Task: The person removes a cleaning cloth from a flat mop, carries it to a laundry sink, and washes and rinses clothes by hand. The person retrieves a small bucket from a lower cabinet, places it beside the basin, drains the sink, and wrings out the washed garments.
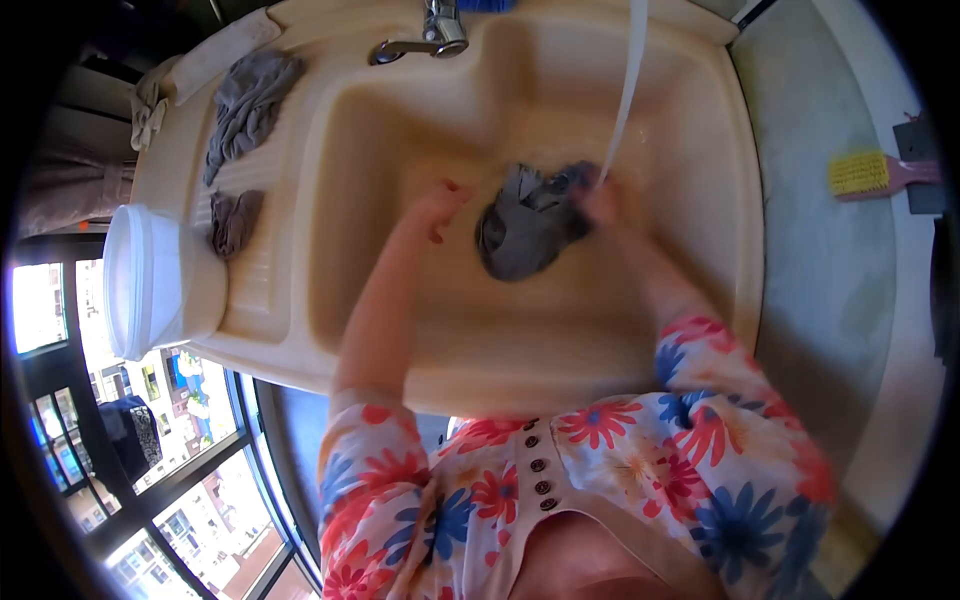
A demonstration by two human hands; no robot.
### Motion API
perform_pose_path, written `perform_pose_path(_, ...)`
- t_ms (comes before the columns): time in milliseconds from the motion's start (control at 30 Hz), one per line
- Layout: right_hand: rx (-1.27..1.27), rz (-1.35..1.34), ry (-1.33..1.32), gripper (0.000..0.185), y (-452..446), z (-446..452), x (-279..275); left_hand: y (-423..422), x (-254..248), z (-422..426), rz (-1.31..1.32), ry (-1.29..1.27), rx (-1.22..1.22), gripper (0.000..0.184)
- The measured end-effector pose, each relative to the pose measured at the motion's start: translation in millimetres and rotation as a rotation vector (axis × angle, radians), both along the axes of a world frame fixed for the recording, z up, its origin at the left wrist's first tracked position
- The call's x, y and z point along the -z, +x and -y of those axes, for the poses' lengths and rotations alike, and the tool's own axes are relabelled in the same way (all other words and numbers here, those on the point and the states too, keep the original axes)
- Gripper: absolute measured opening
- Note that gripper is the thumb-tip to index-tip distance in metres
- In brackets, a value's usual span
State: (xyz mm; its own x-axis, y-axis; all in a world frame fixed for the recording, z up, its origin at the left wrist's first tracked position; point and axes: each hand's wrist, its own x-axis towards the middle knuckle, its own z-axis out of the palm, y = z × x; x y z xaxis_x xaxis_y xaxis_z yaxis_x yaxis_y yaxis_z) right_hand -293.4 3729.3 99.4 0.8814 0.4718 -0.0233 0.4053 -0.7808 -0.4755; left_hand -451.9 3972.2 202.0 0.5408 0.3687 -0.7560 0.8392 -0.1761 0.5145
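Observation:
A dark grey wet cloth point(525, 232) lies bunched up in the basin of the beige sink point(390, 375). At the cloth's upper right edge is my right hand point(598, 200), blurred, its fingers closed on the fabric beside the falling stream of water point(626, 95). My left hand point(443, 205) is over the basin to the left of the cloth, apart from it, with its fingers spread and nothing in them.
Two more cloths, a grey one point(250, 105) and a small brown one point(235, 222), lie on the ribbed drainboard. A white bucket point(160, 280) stands at the left. A metal faucet point(442, 30) is at the top; a yellow-bristled brush point(862, 176) is at the right.

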Motion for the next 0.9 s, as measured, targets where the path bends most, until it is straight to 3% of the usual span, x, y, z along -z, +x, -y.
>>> perform_pose_path(33,0.056,-0.131,-0.137,0.044,-31.3,-23.9,-5.2,4.8,12.9,6.9,-0.079,-0.097,-0.094,0.063)
perform_pose_path(67,-0.048,-0.089,-0.026,0.041,-48.0,-37.7,20.0,7.0,9.2,17.7,-0.068,-0.304,-0.181,0.065)
perform_pose_path(100,0.027,-0.459,0.183,0.035,-63.1,-59.2,11.2,9.1,19.7,27.6,-0.038,-0.46,-0.287,0.061)
perform_pose_path(167,-0.108,-0.578,0.424,0.029,-96.2,-85.8,-46.4,9.3,48.0,39.3,0.113,-0.719,-0.554,0.052)
perform_pose_path(233,-0.307,-0.29,0.422,0.028,-117.2,-96.1,-93.5,7.2,81.8,40.9,0.319,-0.875,-0.749,0.043)
perform_pose_path(267,-0.401,-0.149,0.42,0.027,-123.8,-96.3,-102.6,12.4,88.4,38.7,0.4,-0.839,-0.782,0.039)
perform_pose_path(300,-0.348,-0.001,0.341,0.029,-102.9,-92.9,-70.2,19.1,85.7,33.6,0.483,-0.778,-0.799,0.035)
perform_pose_path(367,-0.04,-0.338,0.214,0.032,-42.5,-70.8,-18.8,32.4,47.1,19.1,0.612,-0.548,-0.768,0.026)
perform_pose_path(400,0.099,-0.339,0.004,0.038,-18.1,-49.2,-26.0,38.9,18.0,10.8,0.657,-0.412,-0.74,0.02)
perform_pose_path(433,0.217,-0.263,0.247,0.036,12.8,-25.2,54.8,39.3,0.8,3.8,0.706,-0.286,-0.711,0.015)
perform_pose_path(500,0.15,-0.609,0.567,0.028,34.4,18.0,-2.0,28.9,-16.6,-10.3,0.659,-0.277,-0.658,0.017)
perform_pose_path(600,0.16,-0.55,0.254,0.035,42.7,37.2,-65.9,17.8,-34.7,-22.2,0.602,-0.171,-0.572,0.015)
perform_pose_path(633,0.144,-0.547,0.269,0.03,40.9,42.6,-78.7,15.4,-36.4,-25.3,0.636,-0.195,-0.583,0.015)
perform_pose_path(767,0.3,-0.621,0.503,0.023,30.7,59.0,-128.4,5.6,-58.0,-36.5,0.742,-0.363,-0.608,0.015)
perform_pose_path(900,0.38,-0.653,0.83,0.021,24.1,67.5,-148.8,-7.7,-79.6,-44.6,0.789,-0.265,-0.451,0.015)
